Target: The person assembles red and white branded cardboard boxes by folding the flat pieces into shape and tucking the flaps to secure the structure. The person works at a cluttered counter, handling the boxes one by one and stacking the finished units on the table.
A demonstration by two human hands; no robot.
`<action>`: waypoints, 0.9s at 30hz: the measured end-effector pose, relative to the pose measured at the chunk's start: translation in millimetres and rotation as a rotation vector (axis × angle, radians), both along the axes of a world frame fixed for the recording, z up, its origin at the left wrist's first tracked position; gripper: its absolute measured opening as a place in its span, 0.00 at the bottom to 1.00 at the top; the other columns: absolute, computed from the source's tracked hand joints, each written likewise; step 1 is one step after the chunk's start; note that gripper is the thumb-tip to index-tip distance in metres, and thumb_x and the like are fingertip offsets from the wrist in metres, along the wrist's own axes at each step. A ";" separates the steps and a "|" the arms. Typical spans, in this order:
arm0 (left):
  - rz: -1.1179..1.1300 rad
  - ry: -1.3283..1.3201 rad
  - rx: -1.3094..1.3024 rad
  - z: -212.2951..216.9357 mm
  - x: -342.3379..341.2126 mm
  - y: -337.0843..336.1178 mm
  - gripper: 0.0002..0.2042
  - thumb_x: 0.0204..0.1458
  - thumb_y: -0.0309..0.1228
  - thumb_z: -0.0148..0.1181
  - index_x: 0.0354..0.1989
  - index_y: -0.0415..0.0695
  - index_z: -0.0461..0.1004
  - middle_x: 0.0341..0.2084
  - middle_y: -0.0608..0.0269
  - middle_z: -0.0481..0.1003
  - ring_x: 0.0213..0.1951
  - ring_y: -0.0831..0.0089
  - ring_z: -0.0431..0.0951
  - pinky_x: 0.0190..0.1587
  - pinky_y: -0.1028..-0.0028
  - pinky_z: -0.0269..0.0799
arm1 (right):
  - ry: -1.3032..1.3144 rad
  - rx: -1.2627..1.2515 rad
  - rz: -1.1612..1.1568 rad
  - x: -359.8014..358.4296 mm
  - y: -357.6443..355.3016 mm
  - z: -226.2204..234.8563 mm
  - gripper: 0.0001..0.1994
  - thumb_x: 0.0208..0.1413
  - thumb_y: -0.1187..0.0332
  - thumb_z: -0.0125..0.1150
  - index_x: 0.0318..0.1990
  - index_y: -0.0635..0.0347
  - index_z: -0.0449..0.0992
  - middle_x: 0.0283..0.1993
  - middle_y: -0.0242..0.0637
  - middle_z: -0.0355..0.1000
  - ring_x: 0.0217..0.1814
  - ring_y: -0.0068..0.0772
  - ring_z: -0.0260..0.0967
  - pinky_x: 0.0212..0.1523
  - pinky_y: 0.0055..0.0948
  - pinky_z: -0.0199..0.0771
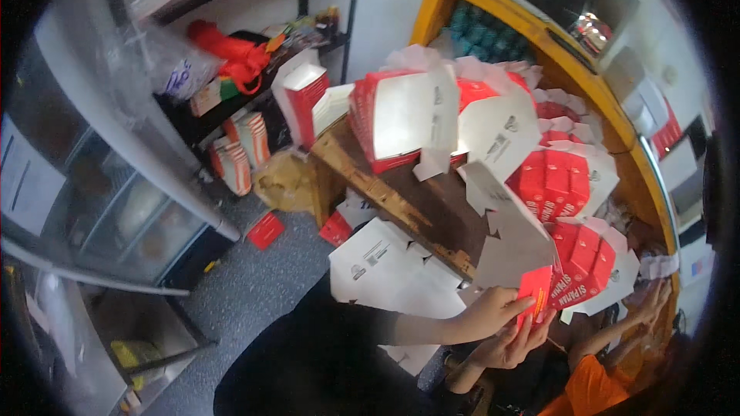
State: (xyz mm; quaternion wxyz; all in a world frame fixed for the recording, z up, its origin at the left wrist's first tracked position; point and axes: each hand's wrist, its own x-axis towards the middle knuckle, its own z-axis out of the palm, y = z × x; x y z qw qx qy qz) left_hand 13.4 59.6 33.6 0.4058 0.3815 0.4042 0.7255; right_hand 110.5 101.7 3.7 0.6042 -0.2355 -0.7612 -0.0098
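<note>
Both of my hands are at the lower right, closed on a partly folded paper food box (516,254) with a grey-white inside and a red outer panel. My left hand (493,313) pinches the red panel from the left. My right hand (515,345) grips its lower end from below, with the fingers curled against it. The box stands tilted, its pale flaps spreading up and away from my hands. Close on its right is a stack of red folded boxes (582,262). A flat white box blank (393,273) lies to the left of my hands.
Opened red-and-white boxes (412,119) crowd the worn wooden table (385,189). Beside me at the lower right sits a person in orange (593,385), arms reaching forward. A glass-door fridge (116,200) stands left; red card pieces (266,231) lie on the floor.
</note>
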 end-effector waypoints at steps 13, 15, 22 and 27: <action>-0.015 0.083 -0.044 -12.8 -4.1 -3.9 0.13 0.54 0.33 0.44 0.31 0.33 0.68 0.19 0.63 0.69 0.26 0.86 0.63 0.27 0.80 0.62 | -0.056 -0.096 -0.027 -18.0 -6.9 -16.7 0.16 0.53 0.63 0.47 0.42 0.65 0.71 0.55 0.55 0.56 0.55 0.58 0.52 0.52 0.49 0.54; -0.033 0.118 0.027 -29.3 -1.1 2.6 0.11 0.55 0.30 0.43 0.37 0.33 0.66 0.25 0.58 0.70 0.30 0.84 0.64 0.32 0.78 0.64 | 0.010 -0.294 -0.025 -36.3 -18.2 -17.2 0.22 0.54 0.64 0.45 0.54 0.66 0.58 0.60 0.55 0.47 0.58 0.57 0.48 0.54 0.48 0.50; 0.002 0.499 -0.189 -4.3 -68.7 -62.3 0.11 0.52 0.27 0.45 0.40 0.35 0.66 0.32 0.50 0.72 0.35 0.64 0.71 0.42 0.71 0.63 | 0.344 -0.672 0.658 -22.8 -15.9 -16.2 0.28 0.52 0.49 0.42 0.53 0.59 0.51 0.56 0.51 0.51 0.53 0.38 0.57 0.47 0.34 0.60; 0.001 0.877 -0.390 -28.2 -97.5 -91.5 0.09 0.49 0.26 0.46 0.39 0.40 0.68 0.33 0.51 0.71 0.37 0.55 0.71 0.52 0.58 0.53 | -0.120 -0.607 0.533 -40.9 15.8 5.5 0.19 0.52 0.57 0.46 0.45 0.61 0.66 0.59 0.51 0.46 0.55 0.39 0.54 0.53 0.36 0.54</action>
